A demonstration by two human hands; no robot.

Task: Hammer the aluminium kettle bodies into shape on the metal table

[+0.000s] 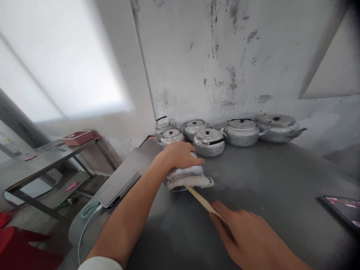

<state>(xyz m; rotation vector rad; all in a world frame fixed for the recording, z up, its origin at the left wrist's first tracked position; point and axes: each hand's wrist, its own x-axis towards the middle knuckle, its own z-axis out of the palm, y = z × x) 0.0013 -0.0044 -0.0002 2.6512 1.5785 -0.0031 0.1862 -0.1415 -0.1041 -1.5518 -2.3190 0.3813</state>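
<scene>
My left hand (180, 155) rests closed over the top of a small silver kettle (187, 177) lying on the grey table (253, 176). My right hand (242, 232) grips a thin wooden stick (201, 200) whose far end touches the kettle's lower edge. Part of the kettle is hidden under my left palm.
Several silver kettles with black knobs (209, 141) stand in a row against the stained wall. A grey power bank (118, 185) with a cable lies at the table's left edge. A phone (341, 210) lies at the right. A metal side table with a red box (78, 137) stands at the left.
</scene>
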